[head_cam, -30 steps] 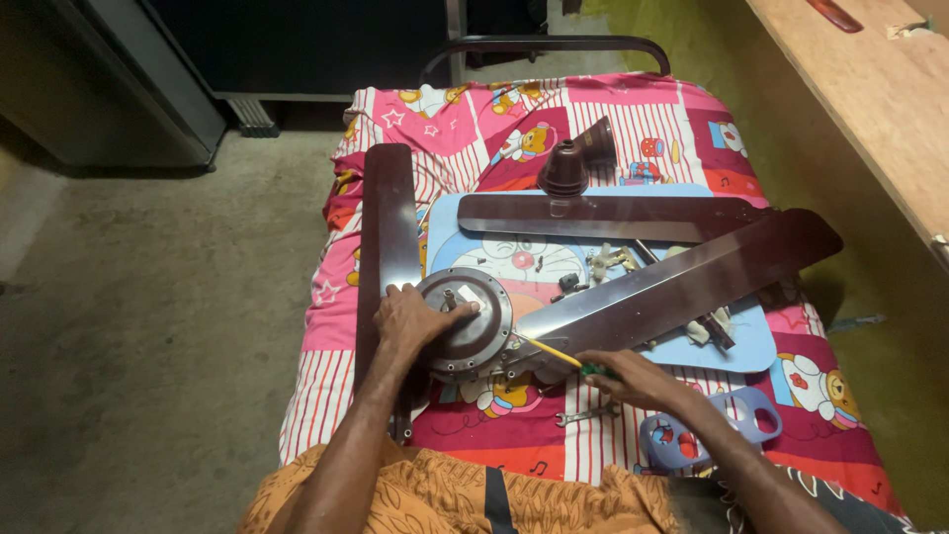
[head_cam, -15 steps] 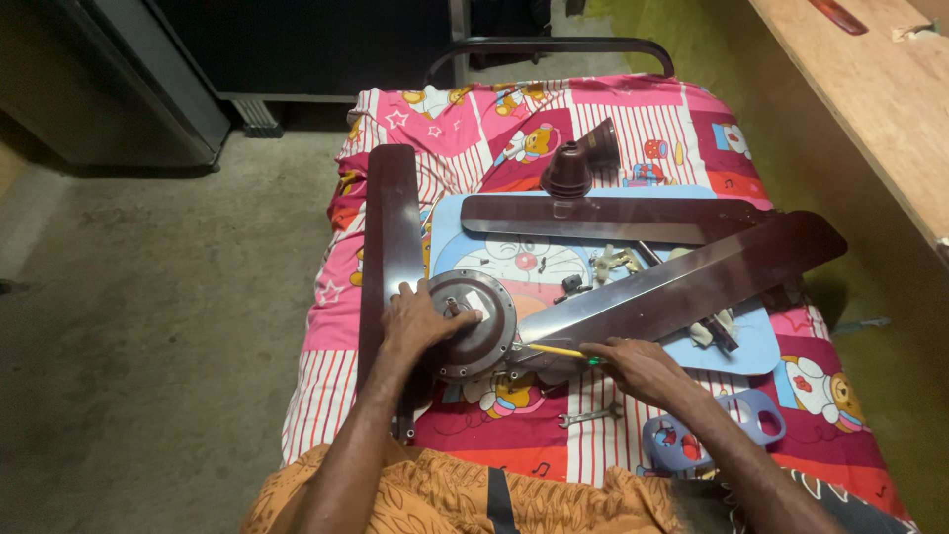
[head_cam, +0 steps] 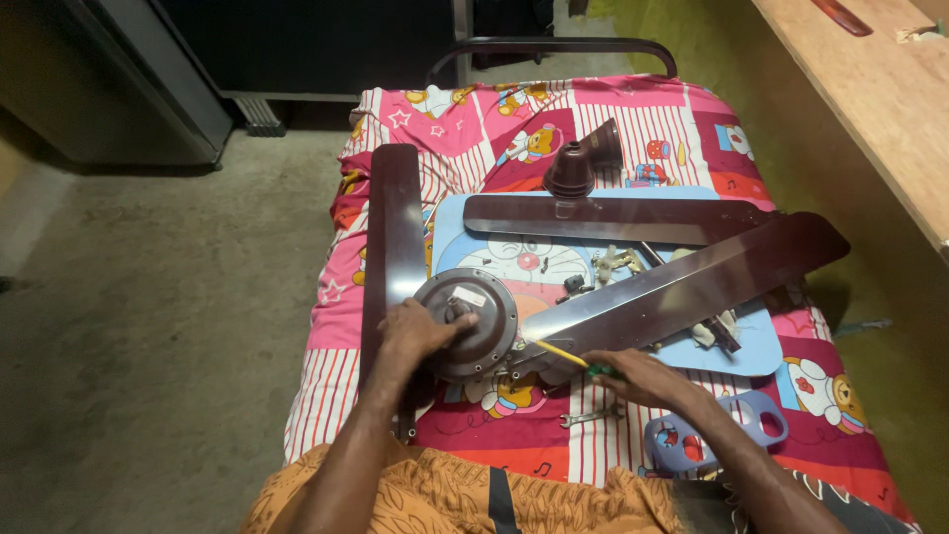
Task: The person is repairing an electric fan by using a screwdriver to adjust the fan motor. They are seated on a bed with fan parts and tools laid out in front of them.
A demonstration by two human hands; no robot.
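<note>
Head view: your left hand (head_cam: 420, 331) rests flat on the fan motor (head_cam: 467, 322) lying on the bed (head_cam: 633, 109). Your right hand (head_cam: 633, 376) grips a screwdriver (head_cam: 563, 354) at the blade's base. Looks like two blades are on, with the third blade (head_cam: 613, 218) lying loose, so maybe two-thirds done.

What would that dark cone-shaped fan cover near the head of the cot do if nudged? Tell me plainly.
The dark cone-shaped cover lies on its side on the soft patterned bedsheet, so it would probably roll in a curve, though the cloth should damp that. It looks hollow and moulded, likely light and rigid. Its glossy surface may be a little slippery.
</note>
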